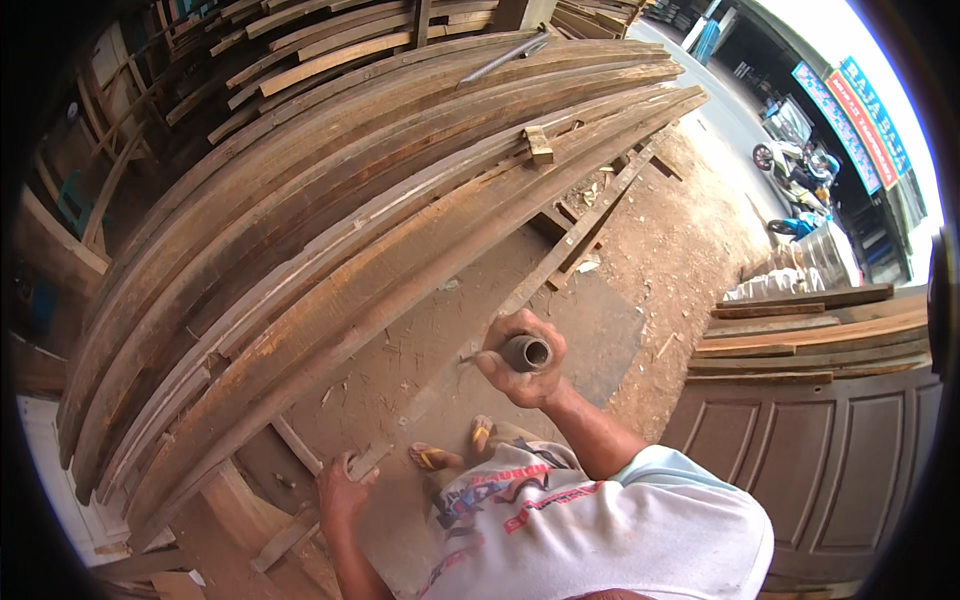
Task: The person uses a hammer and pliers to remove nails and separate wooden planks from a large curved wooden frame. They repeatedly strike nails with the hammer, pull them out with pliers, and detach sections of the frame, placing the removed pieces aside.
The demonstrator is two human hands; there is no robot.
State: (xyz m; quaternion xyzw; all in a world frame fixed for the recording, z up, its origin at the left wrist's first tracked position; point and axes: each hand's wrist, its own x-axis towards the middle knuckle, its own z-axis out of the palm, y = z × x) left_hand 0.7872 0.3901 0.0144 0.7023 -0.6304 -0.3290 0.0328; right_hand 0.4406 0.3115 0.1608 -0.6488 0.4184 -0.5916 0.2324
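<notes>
My right hand (522,358) is wrapped round a thick tube-like handle (537,353), its hollow round end facing up. A small blurred metal piece shows at the left of this hand, and whatever the handle joins to lies hidden below. Lower left, my left hand (345,488) is closed about a narrow wooden strip (370,459), which sticks out past the fingers. A longer slat (575,240) runs from the upper right toward my right hand. I cannot tell whether the two are one piece.
Several long weathered planks (330,270) slant across the left, with a small wood block (538,146) and a handsaw (500,60) on them. Panelled doors (800,450) and boards (820,340) lie at right. Motorbikes (800,180) stand beyond, near the road. My sandalled feet (437,457) are below.
</notes>
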